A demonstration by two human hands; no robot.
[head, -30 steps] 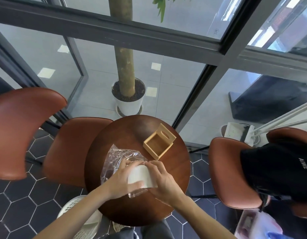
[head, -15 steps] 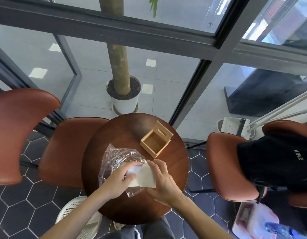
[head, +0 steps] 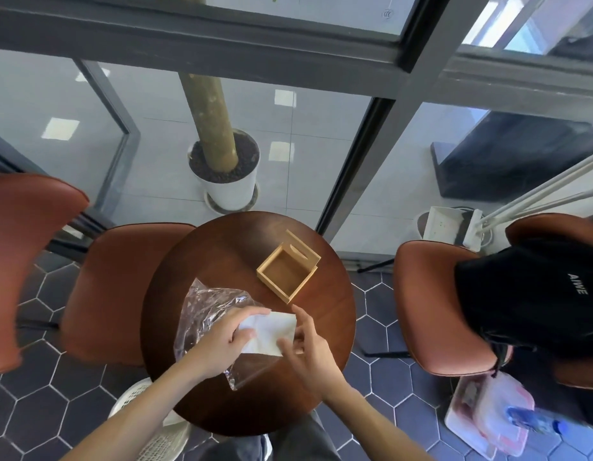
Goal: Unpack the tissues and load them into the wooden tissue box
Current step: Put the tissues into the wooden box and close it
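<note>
- Tissues, a white rectangular paper stack point(head: 271, 331), are lying mostly clear of the crumpled clear plastic wrapper point(head: 205, 311), so unpacking is judged nearly complete; the wrapper is trailing under and to the left of the stack.
- Loading is not yet begun: the square light wooden tissue box point(head: 286, 272) is standing open and empty near the far right edge of the round dark wooden table point(head: 221, 247), its slotted lid point(head: 303, 249) propped against its far side.
- The left hand point(head: 221, 341) is closing over the stack's left end, thumb and fingers pinching it.
- The right hand point(head: 308, 347) is gripping the stack's right end.
- The stack is sitting between both hands at the table's near middle, near the box but apart from it.
</note>
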